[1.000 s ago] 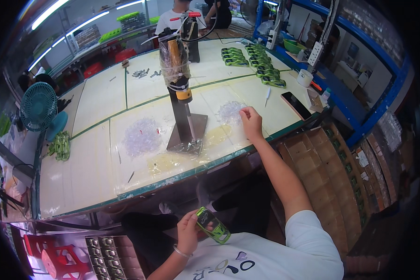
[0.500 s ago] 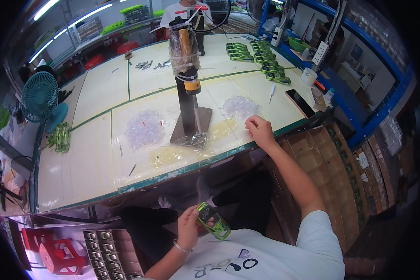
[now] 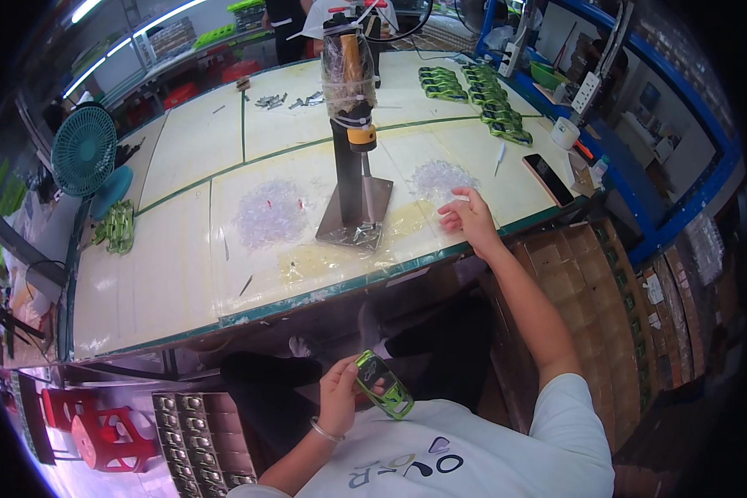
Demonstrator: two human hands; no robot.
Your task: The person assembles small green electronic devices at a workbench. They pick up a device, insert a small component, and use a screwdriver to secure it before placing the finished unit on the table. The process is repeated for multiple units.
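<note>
In my left hand (image 3: 338, 392) is a flat, oblong green and black plastic piece (image 3: 384, 387) with openings through it, gripped by its left edge in front of my shirt. My right hand (image 3: 472, 219) is over the near right edge of the table, fingers apart, with nothing visible in it. Just beyond it lies a heap of small clear plastic bits (image 3: 444, 178). A larger heap of clear bits (image 3: 267, 214), with a few red specks, is left of the bench press (image 3: 345, 170). This upright press stands on a metal base plate (image 3: 355, 217), its head wrapped in plastic film.
Rows of green pieces (image 3: 490, 100) lie at the far right. Near them are a white pen (image 3: 500, 158), a phone (image 3: 549, 180) and a white cup (image 3: 565, 133). A teal fan (image 3: 85, 149) stands left. Partitioned cardboard boxes (image 3: 577, 290) sit below at right; another person stands beyond the table.
My right hand has gone from closed fingertips to spread fingers, staying near the right heap. My left hand still holds the green piece. The whole view has shifted slightly.
</note>
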